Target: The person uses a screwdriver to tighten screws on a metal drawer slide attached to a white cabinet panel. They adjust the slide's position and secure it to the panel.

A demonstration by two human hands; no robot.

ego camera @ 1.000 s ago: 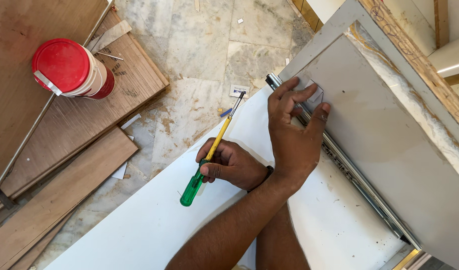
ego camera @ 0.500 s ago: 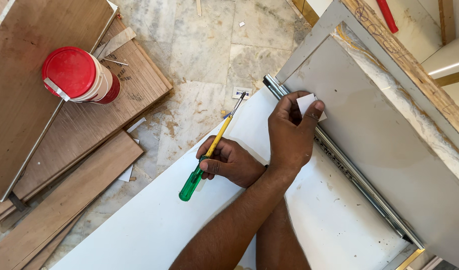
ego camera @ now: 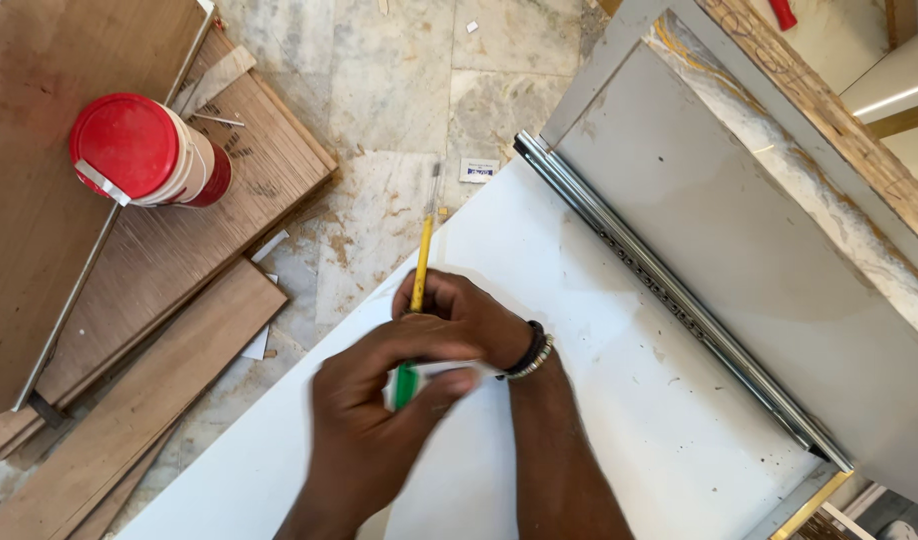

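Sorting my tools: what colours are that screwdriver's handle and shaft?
Green handle, yellow shaft on the screwdriver, seen in the head view.

Bright, even daylight; soft shadows under hands (ego camera: 419, 400); near hand motion-blurred, grip perhaps unclear; slight glare on white board (ego camera: 599, 400).

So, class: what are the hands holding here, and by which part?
A screwdriver, gripped by its green handle: the left hand wraps it, and the blurred right hand closes over the handle's end along with something white.

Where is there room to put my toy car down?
Bare room lies on the white board, between the hands and the metal drawer slide. Marble floor beyond the red-lidded plastic tub is open too. It is crowded around the green-and-yellow screwdriver and both hands.
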